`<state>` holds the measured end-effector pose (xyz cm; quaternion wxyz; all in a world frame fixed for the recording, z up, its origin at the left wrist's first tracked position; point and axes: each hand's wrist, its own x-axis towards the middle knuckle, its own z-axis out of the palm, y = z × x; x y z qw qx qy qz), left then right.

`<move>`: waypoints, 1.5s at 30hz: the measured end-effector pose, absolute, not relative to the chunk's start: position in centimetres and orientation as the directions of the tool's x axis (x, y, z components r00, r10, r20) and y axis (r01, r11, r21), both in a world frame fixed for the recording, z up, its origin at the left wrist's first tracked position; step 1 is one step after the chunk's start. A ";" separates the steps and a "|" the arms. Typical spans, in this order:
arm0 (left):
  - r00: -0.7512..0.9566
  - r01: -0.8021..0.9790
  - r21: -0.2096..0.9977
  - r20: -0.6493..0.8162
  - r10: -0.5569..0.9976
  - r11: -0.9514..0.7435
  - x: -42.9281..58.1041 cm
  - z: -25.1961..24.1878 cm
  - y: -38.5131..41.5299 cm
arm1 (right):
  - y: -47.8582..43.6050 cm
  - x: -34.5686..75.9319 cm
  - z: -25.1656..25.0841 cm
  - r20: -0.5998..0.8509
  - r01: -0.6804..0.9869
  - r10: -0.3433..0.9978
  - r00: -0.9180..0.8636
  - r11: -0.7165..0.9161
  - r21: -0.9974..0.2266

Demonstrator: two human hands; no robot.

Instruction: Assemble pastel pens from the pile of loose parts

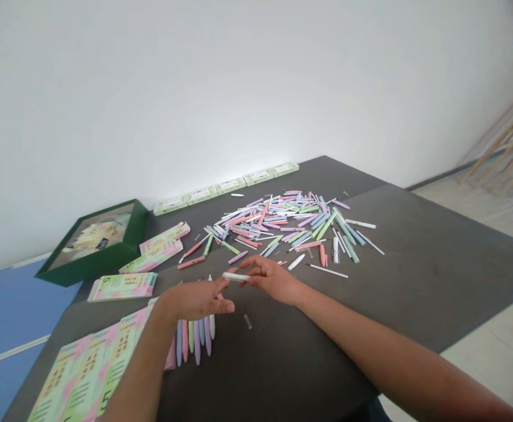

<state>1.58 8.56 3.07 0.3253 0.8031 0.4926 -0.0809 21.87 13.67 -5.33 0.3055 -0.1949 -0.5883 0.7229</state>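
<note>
1. Pen parts [274, 225], pastel and white, lie in a loose heap across the middle of a dark grey table [414, 275], with a few pieces scattered around its edges.
2. Flat white-and-green boxes [225, 186] stand in a line along the table's far edge.
3. Pastel printed sheets [87, 375] overlap at the near left, running out of view at the bottom. Smaller pastel packets [122, 286] lie beyond them.
4. An open green box [87, 266] sits at the far left corner of the table.
5. A row of pastel pens [194, 346] lies side by side below the left hand, their upper ends partly hidden by it.
6. Both forearms reach in from the bottom, and the hands meet just in front of the heap. The left hand [197, 300] is open, its fingers spread and holding nothing visible. The right hand [271, 280] is pinching.
7. A white pen tube [235, 276] lies level between the hands, pinched in the right hand's fingers. The left fingertips are just beside it; whether they touch it is hard to tell.
8. A small clear piece [248, 321] lies alone on the table near the hands.
</note>
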 end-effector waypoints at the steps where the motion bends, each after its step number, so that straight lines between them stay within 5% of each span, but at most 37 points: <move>1: 0.502 0.844 0.452 -0.483 0.717 -0.287 1.9 3.1 8.6 | 13.6 21.9 -5.3 0.106 -0.134 0.651 -0.752 0.007 -0.991; 5: 0.462 0.874 0.432 -0.596 0.657 -0.224 2.7 3.5 8.7 | 13.6 22.3 -4.8 0.135 0.220 0.668 -0.732 0.419 -0.881; 10: 0.419 0.903 0.363 -0.618 0.665 -0.231 2.7 3.6 8.6 | 14.1 22.8 -4.7 0.054 0.456 0.723 -0.689 0.491 -0.742; 17: 0.419 0.902 0.371 -0.635 0.649 -0.219 3.1 4.0 8.2 | 13.5 22.7 -4.9 0.064 0.541 0.672 -0.737 0.645 -0.539; 28: 0.479 0.871 0.412 -0.602 0.639 -0.265 3.1 3.4 8.3 | 13.6 22.9 -4.7 0.118 0.499 0.665 -0.737 0.654 -0.569; 32: 0.481 0.870 0.417 -0.599 0.640 -0.263 3.1 3.5 8.1 | 14.7 22.8 -5.0 0.158 0.332 0.760 -0.631 0.448 -0.830; 35: 0.472 0.874 0.422 -0.616 0.631 -0.241 3.3 3.7 8.0 | 15.5 22.8 -5.3 -0.020 -0.017 0.772 -0.635 -0.040 -0.999; 39: 0.457 0.881 0.415 -0.622 0.636 -0.226 3.5 3.9 7.9 | 15.9 23.2 -5.2 -0.130 -0.302 0.591 -0.796 -0.573 -0.762; 45: 0.492 0.861 0.451 -0.620 0.612 -0.236 3.7 3.8 7.8 | 15.9 23.3 -4.3 -0.101 -0.453 0.585 -0.804 -0.714 -0.534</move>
